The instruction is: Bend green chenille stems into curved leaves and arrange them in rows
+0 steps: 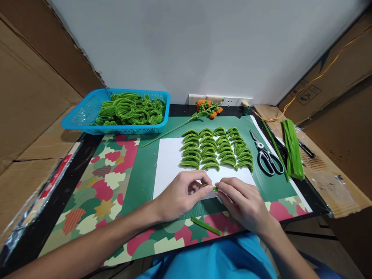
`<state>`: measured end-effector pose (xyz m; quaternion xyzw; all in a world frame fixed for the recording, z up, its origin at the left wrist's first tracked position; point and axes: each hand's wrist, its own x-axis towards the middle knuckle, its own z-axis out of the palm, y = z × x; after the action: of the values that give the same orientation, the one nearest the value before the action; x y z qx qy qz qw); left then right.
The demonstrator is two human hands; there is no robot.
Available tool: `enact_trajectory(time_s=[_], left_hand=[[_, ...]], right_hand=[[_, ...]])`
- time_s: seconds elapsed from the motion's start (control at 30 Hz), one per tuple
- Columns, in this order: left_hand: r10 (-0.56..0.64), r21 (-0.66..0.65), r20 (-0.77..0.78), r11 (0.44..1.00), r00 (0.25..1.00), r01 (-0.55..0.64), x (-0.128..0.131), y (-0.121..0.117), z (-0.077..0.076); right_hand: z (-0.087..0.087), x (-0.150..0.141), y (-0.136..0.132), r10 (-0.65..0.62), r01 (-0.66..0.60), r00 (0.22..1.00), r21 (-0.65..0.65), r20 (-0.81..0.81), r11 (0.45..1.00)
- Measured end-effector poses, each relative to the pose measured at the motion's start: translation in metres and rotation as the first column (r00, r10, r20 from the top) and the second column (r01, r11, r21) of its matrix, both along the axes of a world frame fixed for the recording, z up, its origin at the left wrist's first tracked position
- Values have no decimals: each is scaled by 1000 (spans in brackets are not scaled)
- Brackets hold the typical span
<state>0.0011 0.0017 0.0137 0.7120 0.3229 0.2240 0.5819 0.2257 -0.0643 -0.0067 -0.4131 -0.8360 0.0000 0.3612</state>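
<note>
My left hand [183, 195] and my right hand [244, 201] meet over the front of a white sheet of paper [168, 162]. Both pinch a short green pipe cleaner [215, 189], mostly hidden by the fingertips. Just beyond them, several curved green pipe cleaner pieces [208, 149] lie in columns on the paper. A straight green piece [206, 226] rests near the table's front edge, below and between my hands. To the right of the paper, scissors [266, 157] with dark handles lie with their blades pointing away from me.
A blue plastic basket [130, 130] at the back left holds many bent green pieces. An orange pipe cleaner flower [213, 114] with a long stem lies behind the paper. A bundle of straight green pipe cleaners [292, 149] sits at right. Cardboard [334, 170] flanks the table.
</note>
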Motion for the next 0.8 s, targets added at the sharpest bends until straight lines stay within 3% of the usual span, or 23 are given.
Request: enact_trajectory(time_s=[0.23, 0.43, 0.5, 0.6, 0.67, 0.73, 0.8], left_hand=[[-5, -195, 15, 981, 1000, 8, 0, 2, -4], [-15, -182, 48, 983, 999, 23, -1, 3, -4], [-10, -128, 71, 992, 997, 19, -2, 2, -3], [4, 75, 91, 997, 996, -11, -3, 0, -2], [26, 284, 101, 957, 995, -54, -3, -2, -2], [20, 456, 112, 887, 994, -69, -4, -3, -3], [0, 501, 112, 864, 994, -56, -4, -3, -2]], right_hand=[[1, -2, 0, 8, -9, 1000, 50, 21, 999], [0, -4, 0, 28, -33, 998, 114, 48, 993], [3, -8, -2, 40, -39, 999, 27, -35, 999], [10, -17, -7, -43, -43, 955, -281, -294, 959], [15, -24, -10, -170, -48, 894, -465, -414, 884], [16, -30, -12, -254, -74, 842, -569, -476, 819], [14, -33, -12, -274, -96, 823, -597, -498, 796]])
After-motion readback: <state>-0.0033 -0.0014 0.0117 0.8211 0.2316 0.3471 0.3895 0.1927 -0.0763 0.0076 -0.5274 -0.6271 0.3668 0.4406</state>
